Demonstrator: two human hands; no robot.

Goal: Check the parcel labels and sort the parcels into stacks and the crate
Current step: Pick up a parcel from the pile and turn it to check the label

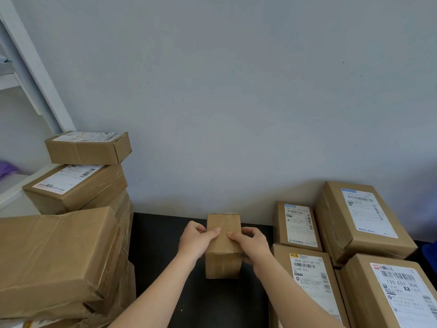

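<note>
Small plain brown box point(223, 247) is dead centre over the black tabletop point(160, 256), standing upright with its taped top facing up. I've got the left hand point(195, 241) and right hand point(251, 243) gripping its sides, thumbs on top. Left of it there's a stack of brown parcels point(78, 185) — the upper two have white labels up. On the right, four labelled boxes point(364, 218) sit close together, labels up — two behind, two in front.

A black tabletop point(153, 245) is backed by a pale grey wall point(236, 91), and a white shelf frame point(37, 74) with something purple point(6, 169) is seen at left.
</note>
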